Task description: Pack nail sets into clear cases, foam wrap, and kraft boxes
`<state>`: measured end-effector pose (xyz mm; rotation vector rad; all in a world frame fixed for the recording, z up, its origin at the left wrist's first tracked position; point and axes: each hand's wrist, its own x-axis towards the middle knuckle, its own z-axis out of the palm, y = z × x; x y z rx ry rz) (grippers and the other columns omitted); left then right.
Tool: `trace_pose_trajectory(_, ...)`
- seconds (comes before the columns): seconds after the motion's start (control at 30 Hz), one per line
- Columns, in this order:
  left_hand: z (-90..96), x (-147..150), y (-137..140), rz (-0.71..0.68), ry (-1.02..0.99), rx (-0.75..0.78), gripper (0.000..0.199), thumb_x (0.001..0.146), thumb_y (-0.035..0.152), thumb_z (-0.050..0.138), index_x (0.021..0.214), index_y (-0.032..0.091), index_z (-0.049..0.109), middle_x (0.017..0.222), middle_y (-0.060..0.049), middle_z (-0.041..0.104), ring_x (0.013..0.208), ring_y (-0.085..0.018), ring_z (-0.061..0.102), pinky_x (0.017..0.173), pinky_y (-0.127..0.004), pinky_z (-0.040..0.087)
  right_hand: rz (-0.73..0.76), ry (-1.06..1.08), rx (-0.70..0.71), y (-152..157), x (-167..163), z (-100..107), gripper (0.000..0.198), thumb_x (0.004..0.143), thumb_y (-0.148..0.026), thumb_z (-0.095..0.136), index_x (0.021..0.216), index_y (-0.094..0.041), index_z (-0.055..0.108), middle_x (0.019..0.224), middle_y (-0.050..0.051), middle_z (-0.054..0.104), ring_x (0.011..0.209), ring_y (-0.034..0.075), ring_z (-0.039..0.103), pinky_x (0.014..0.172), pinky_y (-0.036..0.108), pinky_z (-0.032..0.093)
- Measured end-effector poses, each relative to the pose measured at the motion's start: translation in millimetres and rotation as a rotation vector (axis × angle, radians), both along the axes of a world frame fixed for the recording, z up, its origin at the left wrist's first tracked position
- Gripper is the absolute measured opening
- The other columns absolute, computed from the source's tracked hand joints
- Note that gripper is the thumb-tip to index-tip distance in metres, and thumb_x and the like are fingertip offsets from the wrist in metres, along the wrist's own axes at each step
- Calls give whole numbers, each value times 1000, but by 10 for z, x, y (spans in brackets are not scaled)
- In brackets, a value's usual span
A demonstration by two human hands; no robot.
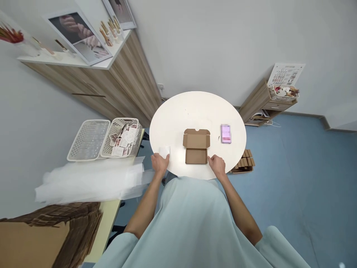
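Note:
A brown cardboard box (196, 156) lies on the round white table in front of me, its lid folded up and back with the side flaps spread. Nothing shows inside it. Close to the table's left edge, my left hand (160, 163) closes its fingers on a small white packet (164, 150), which lies flat at the tabletop. The fingers of my right hand (217, 164) are curled, thumb and fingertips at the right wall of the box. Beyond that hand lies a phone (225, 134) with a blurred pink screen.
The round table (173, 111) stands by the wall. At left, a side table carries a white basket of cards (122, 137), a perforated tray (89, 140), white wrapping sheets (92, 180) and flattened cardboard (55, 234). A carton of small brown boxes (245, 162) sits on the floor at right.

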<state>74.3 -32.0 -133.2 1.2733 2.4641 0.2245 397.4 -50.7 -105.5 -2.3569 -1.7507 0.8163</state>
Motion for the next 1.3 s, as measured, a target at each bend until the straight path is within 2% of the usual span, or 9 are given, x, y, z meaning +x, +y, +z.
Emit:
trace_pose_trajectory(0.13,-54,-161,-8,38,12,-135,77,86,62,74,130,1,55,135,-32,58,128,-44,59,103,-48,50,-37,55,18,-91,12,6,33,105,-46,57,90,-21,72,87,11,78,83,27,72,65,31,36)
trace_pose_trajectory(0.23,-58,-127,-10,4,50,-99,73,86,61,75,127,3,56,135,-30,60,129,-42,59,107,-46,48,-53,80,37,-108,18,17,31,105,-45,58,88,-21,71,88,10,79,83,26,72,65,31,36)
trace_pose_trajectory(0.53,120,-39,46,15,-200,24,26,93,36,69,112,23,59,116,-11,76,107,-29,73,92,-37,53,-55,226,158,25,-42,288,25,103,-42,59,97,-22,73,99,8,79,87,24,72,72,32,46)
trace_pose_trajectory(0.63,280,65,67,-78,-407,147,26,92,36,66,115,24,61,111,-5,78,100,-23,74,89,-32,55,14,385,315,107,-110,434,28,100,-41,60,116,-22,72,115,9,78,104,25,71,84,35,54)
trace_pose_trajectory(0.73,505,248,96,-259,-662,241,31,94,39,62,121,23,64,119,-5,77,107,-21,73,91,-29,56,129,536,438,190,-187,574,46,98,-44,64,139,-24,64,138,11,69,126,27,63,98,39,56)
trace_pose_trajectory(0.87,752,502,126,-468,-747,173,38,96,41,63,128,23,70,126,-6,76,113,-24,71,95,-32,57,326,611,418,270,-260,650,60,97,-44,68,154,-31,56,150,9,62,143,29,54,117,48,46)
trace_pose_trajectory(0.93,785,586,132,-534,-777,147,39,96,42,63,131,24,71,126,-7,76,112,-24,71,95,-33,57,369,636,364,289,-276,600,56,98,-41,66,152,-31,58,146,9,66,137,29,59,115,47,48)
trace_pose_trajectory(1.03,709,663,146,-562,-812,118,39,97,41,63,132,23,69,119,-6,78,105,-23,72,93,-33,57,273,669,273,292,-278,422,45,98,-38,62,143,-29,65,131,7,74,114,25,70,99,39,56)
trace_pose_trajectory(1.3,305,968,216,-327,-590,-26,45,95,36,74,132,20,51,94,-4,78,86,-22,73,77,-30,51,8,499,165,323,-266,-85,28,91,-35,63,118,-27,68,86,-1,69,78,20,65,72,28,50)
